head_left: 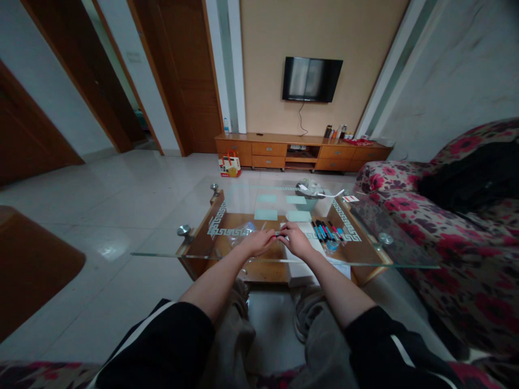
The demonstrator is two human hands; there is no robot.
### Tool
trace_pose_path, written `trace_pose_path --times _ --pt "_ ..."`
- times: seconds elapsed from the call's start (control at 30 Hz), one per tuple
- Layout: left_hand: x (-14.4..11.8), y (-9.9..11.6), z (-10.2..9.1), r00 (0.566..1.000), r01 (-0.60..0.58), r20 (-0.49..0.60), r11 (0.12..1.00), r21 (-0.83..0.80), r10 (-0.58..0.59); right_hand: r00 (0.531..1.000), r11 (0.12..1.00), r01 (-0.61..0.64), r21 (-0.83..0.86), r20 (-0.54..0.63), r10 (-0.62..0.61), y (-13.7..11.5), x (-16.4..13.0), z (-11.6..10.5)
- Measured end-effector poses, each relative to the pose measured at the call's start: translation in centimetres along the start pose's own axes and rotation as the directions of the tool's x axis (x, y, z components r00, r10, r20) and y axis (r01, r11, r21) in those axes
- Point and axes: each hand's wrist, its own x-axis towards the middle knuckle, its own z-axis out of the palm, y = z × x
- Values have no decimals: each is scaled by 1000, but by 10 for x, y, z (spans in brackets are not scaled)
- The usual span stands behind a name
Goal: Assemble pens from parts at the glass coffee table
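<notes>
My left hand [260, 242] and my right hand [295, 239] meet over the near half of the glass table [162, 253]. Between their fingertips is a slim pen [277, 235], dark with a bit of red, mostly covered by the fingers. Both hands are closed on it, one from each side. Just right of my right hand lies a row of pens [323, 230] with black, blue and red parts. A clear plastic bag [240, 232] shows beside my left hand.
Pale rectangles [266, 215] lie farther back on the glass, near a bin [308, 202] seen behind. Under the glass is a white box [300, 274]. A flowered sofa [466, 259] stands at right; a low cabinet [270, 153] and a gift bag [229, 165] are beyond.
</notes>
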Motion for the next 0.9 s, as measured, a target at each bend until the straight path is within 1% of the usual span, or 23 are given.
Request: trace_pose_path --times 0.27,0.47,0.73,0.9 --pt "-1 0 -2 1000 23 -10 1000 -1 -23 1000 1000 -4 14 4 4 0 1 0" --pt "0 -2 1 998 66 10 998 -3 -66 1000 999 1 32 -5 -1 4 0 0" --pt "-3 -9 3 993 114 24 993 33 -115 996 993 -77 85 -28 80 12 -6 0" --pt "-5 -12 2 985 167 37 985 35 -169 991 991 -95 95 -86 103 17 -8 -3"
